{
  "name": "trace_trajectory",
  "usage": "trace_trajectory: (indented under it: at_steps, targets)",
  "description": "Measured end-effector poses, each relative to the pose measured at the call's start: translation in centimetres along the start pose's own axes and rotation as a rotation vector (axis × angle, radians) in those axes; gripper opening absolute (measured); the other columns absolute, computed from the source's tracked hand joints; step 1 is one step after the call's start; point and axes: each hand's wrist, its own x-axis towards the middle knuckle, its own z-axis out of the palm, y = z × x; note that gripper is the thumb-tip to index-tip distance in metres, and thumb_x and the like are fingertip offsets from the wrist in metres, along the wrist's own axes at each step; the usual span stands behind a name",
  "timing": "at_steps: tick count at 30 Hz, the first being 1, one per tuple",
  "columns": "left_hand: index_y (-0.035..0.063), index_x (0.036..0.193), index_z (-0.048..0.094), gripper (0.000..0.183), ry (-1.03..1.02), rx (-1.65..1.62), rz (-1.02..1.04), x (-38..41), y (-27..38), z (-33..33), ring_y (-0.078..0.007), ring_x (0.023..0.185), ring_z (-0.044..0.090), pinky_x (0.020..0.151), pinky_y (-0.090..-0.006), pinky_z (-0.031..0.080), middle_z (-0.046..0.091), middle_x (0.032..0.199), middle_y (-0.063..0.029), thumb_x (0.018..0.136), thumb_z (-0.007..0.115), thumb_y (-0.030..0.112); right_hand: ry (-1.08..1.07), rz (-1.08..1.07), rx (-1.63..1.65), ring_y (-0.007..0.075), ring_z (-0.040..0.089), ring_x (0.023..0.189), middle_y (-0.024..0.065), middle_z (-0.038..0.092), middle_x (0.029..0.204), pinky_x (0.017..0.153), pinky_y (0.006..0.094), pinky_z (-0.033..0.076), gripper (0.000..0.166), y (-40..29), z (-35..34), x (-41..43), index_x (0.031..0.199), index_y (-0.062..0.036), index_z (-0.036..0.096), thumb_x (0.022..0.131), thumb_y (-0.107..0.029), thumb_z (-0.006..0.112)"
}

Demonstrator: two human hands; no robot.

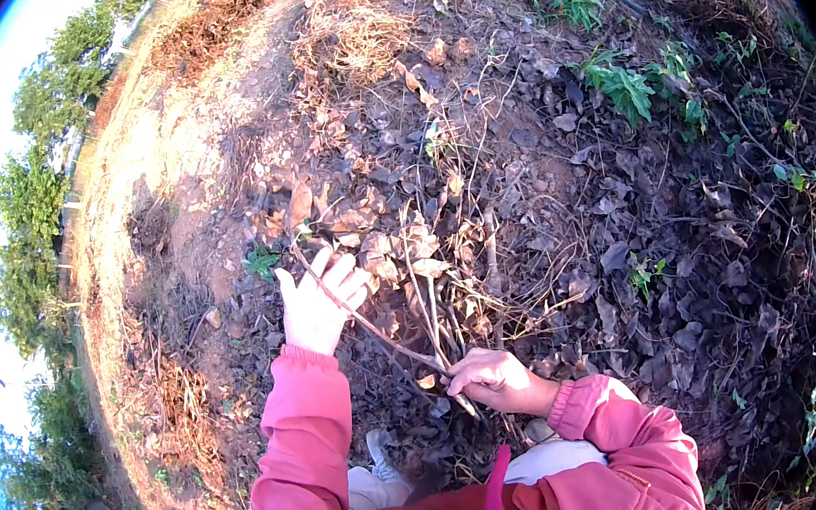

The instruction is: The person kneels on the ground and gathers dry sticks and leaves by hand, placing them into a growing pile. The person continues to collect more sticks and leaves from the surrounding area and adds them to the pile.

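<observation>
Several thin dry stems are pinched together near their lower ends in my right hand, in front of my body. One brown branch runs from that grip up and to the left, crossing my left hand. My left hand's fingers are spread and not closed around the branch; whether it touches the palm I cannot tell. Other pale stems rise from the right hand's grip over curled dry leaves. The stems' lower tips poke out just below my right hand.
Dry leaf litter covers the shaded ground on the right. Green leafy plants grow at the upper right. A heap of dry grass lies farther ahead. My shoe and light trousers show below. Trees line the left.
</observation>
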Motion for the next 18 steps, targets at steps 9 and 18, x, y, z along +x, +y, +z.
trace_trajectory:
  at_steps: [9, 18]
  targets:
    - [0.0074, 0.093, 0.057, 0.021, 0.058, 0.324, 0.266, -1.1, -8.0, 2.5, -0.0082, 0.048, 0.044, 0.046, -0.0237, 0.041, 0.044, 0.058, 0.0032, 0.092, 0.051, 0.027, 0.278, 0.356, 0.046, 0.0225, 0.058, 0.100, 0.0157, 0.059, 0.110, 0.084, 0.0320, 0.046, 0.043, 1.2, -4.5, 0.0, 0.117, 0.0002, 0.054, 0.085, -0.028, 0.062]
    - [-0.0009, 0.096, 0.056, 0.031, -0.435, 0.743, 0.124, -6.6, -14.9, 7.7, -0.0137, 0.062, 0.059, 0.060, -0.0254, 0.048, 0.061, 0.071, -0.0068, 0.097, 0.040, 0.025, 0.597, 0.465, 0.712, 0.0112, 0.054, 0.054, 0.0055, 0.060, 0.070, 0.047, 0.0241, 0.043, 0.026, -4.7, -7.4, 9.3, 0.093, -0.0020, 0.057, 0.094, -0.026, 0.047]
